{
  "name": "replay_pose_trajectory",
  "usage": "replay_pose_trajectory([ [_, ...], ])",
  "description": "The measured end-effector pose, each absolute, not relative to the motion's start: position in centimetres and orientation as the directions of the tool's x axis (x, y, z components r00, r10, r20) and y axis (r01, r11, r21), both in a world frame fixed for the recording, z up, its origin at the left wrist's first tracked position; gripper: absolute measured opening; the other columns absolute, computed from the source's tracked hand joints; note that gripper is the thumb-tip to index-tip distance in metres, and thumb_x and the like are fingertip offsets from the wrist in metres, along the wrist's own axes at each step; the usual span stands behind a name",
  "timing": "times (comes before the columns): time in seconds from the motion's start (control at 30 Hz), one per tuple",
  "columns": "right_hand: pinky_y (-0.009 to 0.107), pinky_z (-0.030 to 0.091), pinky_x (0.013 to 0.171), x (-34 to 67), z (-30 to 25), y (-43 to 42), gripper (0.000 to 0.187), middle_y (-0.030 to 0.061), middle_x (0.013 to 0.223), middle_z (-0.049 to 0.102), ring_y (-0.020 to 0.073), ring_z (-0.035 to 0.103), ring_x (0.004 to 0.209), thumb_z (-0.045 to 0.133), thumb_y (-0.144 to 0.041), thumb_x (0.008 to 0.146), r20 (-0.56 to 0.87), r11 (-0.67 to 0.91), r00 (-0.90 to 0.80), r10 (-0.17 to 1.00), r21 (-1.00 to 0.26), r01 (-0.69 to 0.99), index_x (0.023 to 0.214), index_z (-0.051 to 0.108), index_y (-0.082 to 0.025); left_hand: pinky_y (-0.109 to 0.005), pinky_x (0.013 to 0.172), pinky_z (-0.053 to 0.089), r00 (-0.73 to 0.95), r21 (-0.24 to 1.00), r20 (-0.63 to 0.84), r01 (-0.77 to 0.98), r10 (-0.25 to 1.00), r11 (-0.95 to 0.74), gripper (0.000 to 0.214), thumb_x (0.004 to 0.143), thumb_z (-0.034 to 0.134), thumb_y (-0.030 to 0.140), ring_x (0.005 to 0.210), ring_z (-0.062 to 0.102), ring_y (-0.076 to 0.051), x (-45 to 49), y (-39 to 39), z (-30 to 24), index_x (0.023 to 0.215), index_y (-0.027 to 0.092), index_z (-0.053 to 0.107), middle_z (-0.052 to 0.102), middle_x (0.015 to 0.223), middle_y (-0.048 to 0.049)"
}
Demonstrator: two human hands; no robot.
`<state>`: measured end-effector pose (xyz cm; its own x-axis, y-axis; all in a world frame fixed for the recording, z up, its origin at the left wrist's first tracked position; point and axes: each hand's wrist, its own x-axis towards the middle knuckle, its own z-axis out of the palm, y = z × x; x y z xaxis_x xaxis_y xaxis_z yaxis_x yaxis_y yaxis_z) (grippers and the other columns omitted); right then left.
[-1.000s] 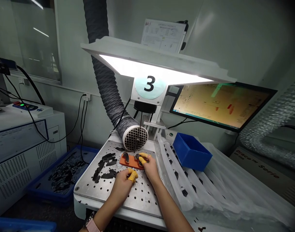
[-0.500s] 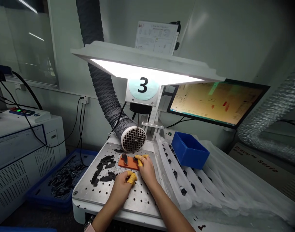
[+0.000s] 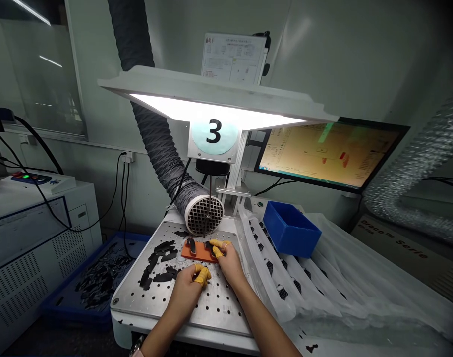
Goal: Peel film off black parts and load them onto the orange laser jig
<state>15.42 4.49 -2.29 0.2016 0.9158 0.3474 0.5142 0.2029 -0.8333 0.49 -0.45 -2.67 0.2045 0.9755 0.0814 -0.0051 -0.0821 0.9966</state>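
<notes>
An orange block [image 3: 198, 252] lies on the perforated metal plate [image 3: 197, 310]. A small black curved part [image 3: 191, 246] stands on its left half, and a second dark part [image 3: 208, 246] sits at its right end. My right hand [image 3: 228, 258], with yellow finger covers, has thumb and forefinger closed around that second part. Nearer to me, my left hand [image 3: 192, 285] hovers over the plate, its yellow-covered fingertips pinched together. What they hold, if anything, is hidden. Left of the block lie several flat black pieces [image 3: 169, 255].
Behind the block is a round grille [image 3: 204, 214] on a dark flexible duct. At right, a blue bin [image 3: 291, 230] stands by white sheeting [image 3: 341, 267] with rows of small black parts. A lamp panel [image 3: 211, 94] hangs above. A blue tray [image 3: 100, 272] of black pieces sits low left.
The view has shifted slightly. My right hand is a little farther right and lower, still at the dark part on the block. My left hand has barely moved.
</notes>
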Motion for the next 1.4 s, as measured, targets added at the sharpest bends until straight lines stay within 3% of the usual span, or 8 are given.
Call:
replay_pose_trajectory([
  [0.3, 0.033, 0.041, 0.090, 14.4, -1.2, 3.4, 0.042, 0.0086, 0.096, 0.057, 0.0224, 0.055, 0.093, 0.044, -0.009, 0.077, 0.385, 0.189, 0.132, 0.913, -0.688, 0.701, 0.107, 0.070, -0.025, -0.020, 0.041, 0.027, 0.195, 0.995, 0.102, -0.007, 0.975, -0.103, 0.026, 0.073, 0.054, 0.038, 0.041, 0.038, -0.008, 0.6, -0.6, -2.6, 0.068, 0.014, 0.061, 0.055, 0.054, 0.0015],
  [0.53, 0.032, 0.039, 0.088, 13.9, -0.9, 2.5, 0.046, 0.0092, 0.100, 0.055, 0.0236, 0.053, 0.095, 0.042, -0.009, 0.079, 0.401, 0.187, 0.116, 0.909, -0.640, 0.745, 0.116, 0.064, -0.024, -0.020, 0.042, 0.028, 0.216, 0.991, 0.131, -0.007, 0.967, -0.133, 0.025, 0.075, 0.053, 0.038, 0.042, 0.037, -0.008, 0.4, -0.9, -2.0, 0.071, 0.014, 0.061, 0.054, 0.056, 0.0015],
  [0.63, 0.033, 0.038, 0.088, 14.0, -0.3, 1.9, 0.040, 0.0086, 0.106, 0.055, 0.0236, 0.052, 0.097, 0.044, -0.019, 0.082, 0.396, 0.175, 0.237, 0.887, -0.765, 0.620, 0.118, 0.060, -0.023, -0.021, 0.044, 0.029, 0.193, 0.989, 0.148, -0.007, 0.970, -0.150, 0.023, 0.076, 0.053, 0.038, 0.043, 0.038, -0.009, 0.3, -1.1, -1.7, 0.072, 0.016, 0.059, 0.050, 0.053, 0.0029],
  [0.73, 0.033, 0.041, 0.078, 13.8, 0.2, 1.4, 0.027, 0.0082, 0.089, 0.061, 0.0236, 0.055, 0.085, 0.047, -0.027, 0.080, 0.305, 0.151, 0.321, 0.897, -0.893, 0.425, 0.095, 0.067, -0.017, -0.021, 0.046, 0.031, 0.160, 0.987, 0.159, 0.000, 0.974, -0.161, 0.020, 0.076, 0.052, 0.036, 0.046, 0.040, -0.010, 0.2, -1.1, -1.4, 0.072, 0.017, 0.057, 0.048, 0.052, 0.0036],
  [0.9, 0.026, 0.041, 0.051, 13.0, 0.2, 0.3, 0.020, 0.0025, 0.055, 0.059, 0.0165, 0.053, 0.054, 0.062, -0.032, 0.067, 0.146, 0.117, 0.121, 0.982, -0.969, 0.217, 0.059, 0.064, -0.014, -0.024, 0.054, 0.035, 0.164, 0.960, 0.240, 0.109, 0.957, -0.260, 0.016, 0.077, 0.047, 0.026, 0.056, 0.045, -0.013, 0.2, -1.3, -1.1, 0.064, 0.018, 0.051, 0.050, 0.061, 0.0006],
  [1.17, 0.020, 0.030, 0.039, 13.9, -0.4, -0.7, 0.022, -0.0036, 0.050, 0.053, 0.0086, 0.040, 0.041, 0.064, -0.036, 0.064, 0.063, 0.084, 0.274, 0.960, -0.994, -0.066, 0.073, 0.065, -0.016, -0.030, 0.073, 0.043, 0.145, 0.815, 0.402, 0.395, 0.904, -0.425, 0.021, 0.080, 0.046, 0.028, 0.080, 0.055, -0.019, -1.2, -2.1, 1.2, 0.062, 0.019, 0.049, 0.053, 0.089, -0.0066],
  [1.3, 0.021, 0.039, 0.043, 13.9, -0.4, -0.9, 0.026, 0.0020, 0.063, 0.062, 0.0108, 0.050, 0.048, 0.072, -0.035, 0.059, 0.055, 0.102, 0.305, 0.951, -0.985, -0.138, 0.074, 0.067, -0.015, -0.033, 0.077, 0.044, 0.047, 0.703, 0.317, 0.659, 0.947, -0.268, 0.018, 0.081, 0.043, 0.024, 0.089, 0.055, -0.022, -4.4, -0.9, 2.1, 0.084, 0.018, 0.059, 0.052, 0.101, -0.0088],
  [1.4, 0.023, 0.042, 0.042, 13.5, -0.2, -1.0, 0.029, 0.0041, 0.062, 0.063, 0.0126, 0.054, 0.048, 0.076, -0.038, 0.056, 0.061, 0.120, 0.314, 0.947, -0.977, -0.173, 0.069, 0.066, -0.014, -0.037, 0.085, 0.042, 0.043, 0.601, 0.261, 0.774, 0.964, -0.198, 0.030, 0.080, 0.039, 0.019, 0.100, 0.052, -0.026, -6.1, 0.0, 1.4, 0.102, 0.013, 0.060, 0.049, 0.106, -0.0129],
])
